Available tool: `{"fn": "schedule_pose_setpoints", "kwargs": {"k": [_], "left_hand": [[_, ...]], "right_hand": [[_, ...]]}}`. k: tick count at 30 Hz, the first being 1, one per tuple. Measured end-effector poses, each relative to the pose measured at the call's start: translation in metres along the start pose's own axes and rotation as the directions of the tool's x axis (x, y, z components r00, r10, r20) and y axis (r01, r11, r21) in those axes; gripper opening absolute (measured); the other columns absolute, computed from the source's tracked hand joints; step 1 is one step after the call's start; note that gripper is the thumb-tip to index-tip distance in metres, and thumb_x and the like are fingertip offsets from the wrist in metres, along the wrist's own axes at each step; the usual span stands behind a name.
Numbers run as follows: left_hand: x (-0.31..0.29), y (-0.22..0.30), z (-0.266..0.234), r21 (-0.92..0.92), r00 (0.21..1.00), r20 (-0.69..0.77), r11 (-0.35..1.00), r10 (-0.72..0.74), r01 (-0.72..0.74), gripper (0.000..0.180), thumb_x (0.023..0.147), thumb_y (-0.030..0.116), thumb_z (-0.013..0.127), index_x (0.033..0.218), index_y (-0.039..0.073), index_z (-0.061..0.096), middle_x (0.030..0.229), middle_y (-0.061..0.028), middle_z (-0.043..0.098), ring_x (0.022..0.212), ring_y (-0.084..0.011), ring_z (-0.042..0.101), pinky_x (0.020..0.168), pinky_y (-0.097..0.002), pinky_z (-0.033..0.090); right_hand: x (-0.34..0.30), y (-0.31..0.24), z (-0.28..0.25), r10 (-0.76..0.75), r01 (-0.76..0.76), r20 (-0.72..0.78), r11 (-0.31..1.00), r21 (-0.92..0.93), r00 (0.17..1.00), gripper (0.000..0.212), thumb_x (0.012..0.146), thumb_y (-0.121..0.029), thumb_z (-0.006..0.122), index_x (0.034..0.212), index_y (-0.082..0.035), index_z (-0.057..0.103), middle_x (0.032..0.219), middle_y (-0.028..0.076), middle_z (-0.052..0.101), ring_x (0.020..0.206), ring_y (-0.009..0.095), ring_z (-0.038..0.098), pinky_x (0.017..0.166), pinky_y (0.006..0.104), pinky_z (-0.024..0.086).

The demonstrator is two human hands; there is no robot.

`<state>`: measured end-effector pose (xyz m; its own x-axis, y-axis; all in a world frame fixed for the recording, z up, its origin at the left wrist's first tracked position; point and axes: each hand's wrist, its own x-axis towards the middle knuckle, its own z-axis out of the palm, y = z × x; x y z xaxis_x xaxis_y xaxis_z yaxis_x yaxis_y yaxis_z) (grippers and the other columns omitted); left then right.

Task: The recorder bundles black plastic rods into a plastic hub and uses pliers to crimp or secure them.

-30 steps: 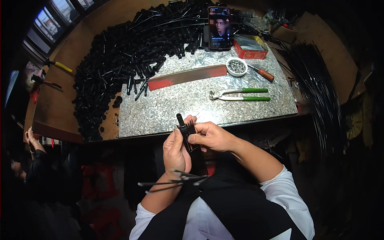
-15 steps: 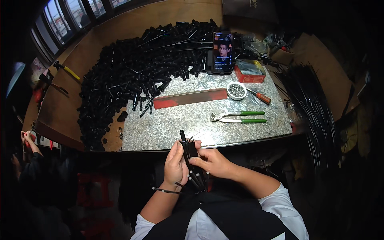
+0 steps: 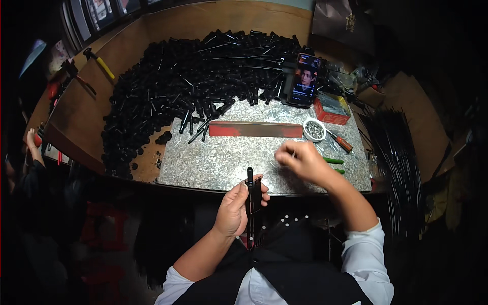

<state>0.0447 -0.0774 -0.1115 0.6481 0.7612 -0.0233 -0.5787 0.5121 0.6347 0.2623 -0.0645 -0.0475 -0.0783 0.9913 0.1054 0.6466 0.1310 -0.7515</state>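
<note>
In my left hand, just off the table's near edge, is a black umbrella frame. It stands nearly upright, with a narrow tube at the top and thin ribs bunched alongside. Small pale tips show lower down, over my dark clothing; the rods they belong to are hard to see. My right hand is raised over the slab, away from the frame, with its fingers curled in. Anything within those fingers is hidden. Beneath it lie green-handled pincers, their jaws covered by the hand.
Black tubular parts form a big heap at the back left. Across the stone slab lies a red-brown bar. A white bowl of small metal pieces, a screwdriver, a red box and a propped phone stand rightward.
My right hand has left the umbrella frame and moved up and right over the pincers. My left hand still holds the frame, now more upright. The view has shifted slightly.
</note>
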Motion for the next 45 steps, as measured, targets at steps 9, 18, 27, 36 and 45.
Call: {"fn": "schedule_pose_setpoints", "kwargs": {"k": [9,18,27,36,45], "left_hand": [[0.004,-0.002,0.000,0.079,0.999,-0.037,0.997,-0.009,0.012,0.046,0.099,0.030,0.043,0.126,-0.007,0.044,0.101,-0.0146,0.060,0.090,-0.0197,0.060,0.081,-0.0324,0.051],[0.000,0.004,-0.003,0.048,1.000,0.006,0.999,-0.022,0.021,0.042,0.100,0.027,0.039,0.127,-0.003,0.048,0.105,-0.0129,0.061,0.093,-0.0167,0.058,0.084,-0.0299,0.048],[-0.006,0.001,0.003,0.043,1.000,-0.005,0.999,0.007,-0.007,0.045,0.099,0.026,0.042,0.128,-0.008,0.043,0.102,-0.0154,0.060,0.092,-0.0196,0.059,0.083,-0.0321,0.050],[-0.005,-0.005,0.006,0.128,0.999,0.007,0.991,0.040,-0.040,0.046,0.099,0.029,0.043,0.130,-0.005,0.044,0.104,-0.0122,0.060,0.091,-0.0159,0.059,0.083,-0.0303,0.050],[-0.007,-0.008,0.013,0.106,0.999,-0.007,0.993,0.048,-0.047,0.036,0.099,0.028,0.044,0.113,-0.003,0.056,0.100,-0.0063,0.061,0.087,-0.0101,0.056,0.079,-0.0250,0.048]], "right_hand": [[0.167,0.058,0.010,-0.468,0.384,0.143,0.475,-0.792,0.872,0.015,0.079,-0.008,0.052,0.089,-0.006,0.063,0.095,0.009,0.056,0.095,0.027,0.052,0.079,0.0353,0.047],[0.193,0.069,0.027,-0.450,0.455,0.283,0.337,-0.824,0.847,0.015,0.080,-0.014,0.052,0.086,-0.003,0.062,0.093,0.010,0.057,0.091,0.025,0.057,0.076,0.0350,0.050],[0.142,0.000,0.022,-0.063,0.118,-0.195,0.952,0.282,0.979,0.016,0.097,-0.016,0.048,0.097,0.000,0.049,0.086,0.010,0.064,0.064,0.012,0.059,0.056,0.0267,0.050],[0.042,-0.040,0.000,0.020,-0.135,0.171,0.707,0.694,0.985,0.025,0.098,-0.025,0.046,0.099,0.000,0.050,0.092,0.015,0.064,0.058,0.009,0.058,0.051,0.0208,0.051],[0.014,-0.058,0.007,-0.012,-0.077,0.144,0.799,0.597,0.990,0.017,0.098,-0.015,0.046,0.108,-0.002,0.049,0.090,0.014,0.063,0.058,0.008,0.056,0.049,0.0201,0.047]]}}
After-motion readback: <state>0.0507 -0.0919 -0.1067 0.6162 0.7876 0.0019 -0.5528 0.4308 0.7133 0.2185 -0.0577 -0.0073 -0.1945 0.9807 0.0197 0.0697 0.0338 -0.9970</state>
